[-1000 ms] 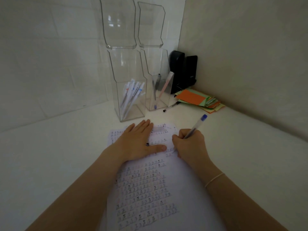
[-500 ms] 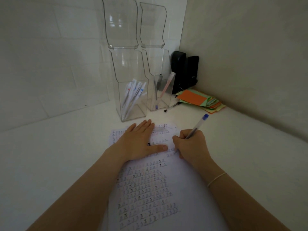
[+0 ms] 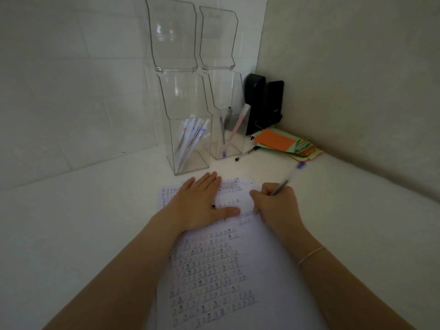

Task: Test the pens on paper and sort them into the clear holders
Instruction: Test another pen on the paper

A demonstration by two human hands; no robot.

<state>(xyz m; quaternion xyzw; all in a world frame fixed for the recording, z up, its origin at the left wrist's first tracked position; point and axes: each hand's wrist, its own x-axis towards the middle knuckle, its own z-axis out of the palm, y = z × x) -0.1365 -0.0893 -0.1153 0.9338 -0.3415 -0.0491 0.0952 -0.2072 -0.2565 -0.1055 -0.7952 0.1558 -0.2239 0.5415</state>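
A white sheet of paper [image 3: 252, 265] covered in rows of small pen marks lies in front of me. My left hand [image 3: 200, 206] rests flat on its upper part, fingers together. My right hand [image 3: 276, 206] grips a blue-capped pen [image 3: 289, 178], tip down on the paper, its shaft blurred. Behind the paper stand two tall clear holders. The left holder [image 3: 183, 110] has several white pens leaning inside. The right holder [image 3: 229, 115] has a pink pen and a dark pen. A loose black pen [image 3: 247, 152] lies on the table beside the right holder.
A stack of coloured paper slips [image 3: 285, 144], orange on top, sits in the back right corner. A black device [image 3: 264, 103] stands behind it against the wall. Walls close in on the left, back and right of the white table [image 3: 83, 222].
The pen in my right hand has shifted slightly and is now blurred with motion. My left hand has stayed flat on the paper.
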